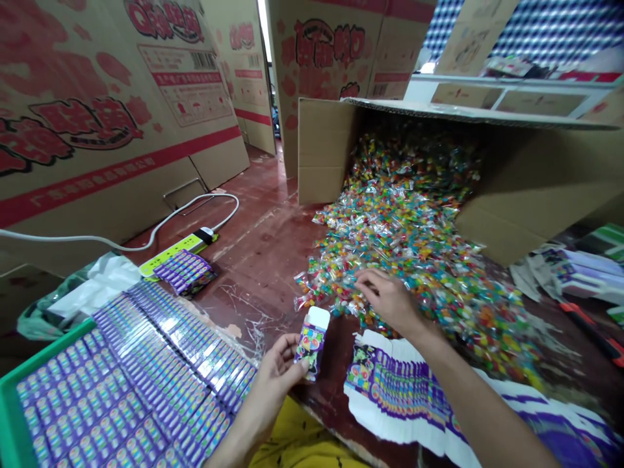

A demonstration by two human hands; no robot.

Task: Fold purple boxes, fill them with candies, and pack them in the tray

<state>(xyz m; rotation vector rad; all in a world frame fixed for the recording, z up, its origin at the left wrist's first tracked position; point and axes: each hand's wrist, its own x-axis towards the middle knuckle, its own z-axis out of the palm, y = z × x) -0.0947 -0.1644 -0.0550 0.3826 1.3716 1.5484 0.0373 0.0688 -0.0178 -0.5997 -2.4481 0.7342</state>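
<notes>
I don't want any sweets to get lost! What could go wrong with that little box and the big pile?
The left hand holds the small box by its lower end only, flap open, so it might slip or sweets might miss. The right hand rests on the loose candy pile and could scatter pieces onto the flat box blanks beside it.

Just one view here, worn on the head, looking forward and down from close up. The left hand (277, 372) with its small box (312, 341) and the right hand (390, 302) sit at the near edge. The candy pile (414, 227) is mid-scene and the open cardboard box (526, 188) far right.
</notes>
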